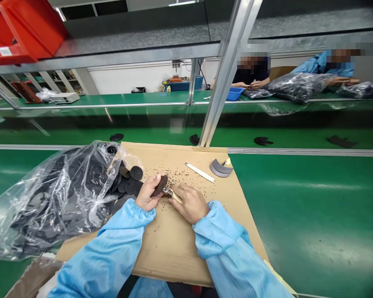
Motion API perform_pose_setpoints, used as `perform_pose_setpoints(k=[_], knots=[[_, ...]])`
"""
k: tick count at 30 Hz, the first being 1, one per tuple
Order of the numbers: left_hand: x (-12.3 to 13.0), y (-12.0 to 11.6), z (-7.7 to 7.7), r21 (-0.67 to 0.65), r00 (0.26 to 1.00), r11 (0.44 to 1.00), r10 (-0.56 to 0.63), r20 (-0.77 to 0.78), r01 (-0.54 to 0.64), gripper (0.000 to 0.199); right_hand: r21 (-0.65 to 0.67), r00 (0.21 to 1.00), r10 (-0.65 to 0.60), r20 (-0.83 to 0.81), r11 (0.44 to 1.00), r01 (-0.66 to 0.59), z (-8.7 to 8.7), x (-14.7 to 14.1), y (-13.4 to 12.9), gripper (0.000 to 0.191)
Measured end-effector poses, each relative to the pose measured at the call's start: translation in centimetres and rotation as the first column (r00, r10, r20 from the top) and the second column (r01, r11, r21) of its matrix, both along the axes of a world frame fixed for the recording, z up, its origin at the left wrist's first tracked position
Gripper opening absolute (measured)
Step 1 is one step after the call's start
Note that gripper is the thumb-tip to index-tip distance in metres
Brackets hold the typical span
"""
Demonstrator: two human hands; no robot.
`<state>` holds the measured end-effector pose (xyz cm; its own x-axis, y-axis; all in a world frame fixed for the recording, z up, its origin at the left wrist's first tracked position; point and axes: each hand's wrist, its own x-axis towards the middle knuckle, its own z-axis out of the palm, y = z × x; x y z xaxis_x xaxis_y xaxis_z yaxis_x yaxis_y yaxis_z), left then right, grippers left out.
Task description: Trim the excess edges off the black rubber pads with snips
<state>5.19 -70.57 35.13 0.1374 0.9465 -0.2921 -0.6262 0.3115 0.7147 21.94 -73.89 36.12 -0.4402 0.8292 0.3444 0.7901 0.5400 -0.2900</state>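
My left hand (148, 193) is closed on a round black disc (160, 186), tilted up on its edge above the cardboard sheet. In my right hand (191, 203) is a pair of small pliers (173, 194) with a metal head and cream handles. The metal head meets the disc's right edge, though I cannot tell whether its jaws are closed. Many tiny black bits (177, 176) lie scattered around both hands. Left of my left hand, loose black discs (128, 186) spill from a clear plastic bag (65, 194).
The cardboard (170, 252) rests on a green bench (307, 207). A white blade-like strip (200, 172) and curved grey pieces (221, 169) lie at its back right. Behind, black pieces (263, 141) sit on a green strip, with a metal post (219, 91) rising. Two people work across.
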Motion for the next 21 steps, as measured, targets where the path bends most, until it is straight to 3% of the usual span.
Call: perform_pose_setpoints(k=[3,7,11,15,18,21], knots=[[0.1,-0.1,-0.2,0.002,1.000,1.000,0.011,-0.023,-0.011,0.041,-0.024,0.999,-0.022,0.034,0.999,0.023,-0.1,-0.3,-0.4,0.017],[0.2,0.1,-0.3,0.036,0.999,0.999,0.036,-0.031,-0.035,0.047,-0.006,0.996,-0.090,-0.012,0.996,0.090,-0.8,-0.5,-0.5,0.024],[0.3,0.5,-0.2,0.085,0.983,0.980,0.182,-0.016,-0.181,0.033,0.050,0.980,-0.182,-0.082,0.981,0.186,-1.8,0.2,0.5,0.038],[0.6,0.6,-0.1,0.175,0.945,0.932,0.326,-0.015,-0.318,0.022,0.105,0.978,-0.202,-0.052,0.973,0.207,-3.3,1.7,2.0,0.040],[0.9,0.9,-0.5,0.272,0.917,0.890,0.395,-0.055,-0.367,0.030,0.203,0.980,-0.196,-0.023,0.959,0.197,-3.8,2.2,2.5,0.041],[1.1,1.4,-1.3,0.291,0.913,0.880,0.405,-0.047,-0.376,0.036,0.384,0.971,-0.188,-0.146,0.894,0.231,-2.4,1.5,2.0,0.037]])
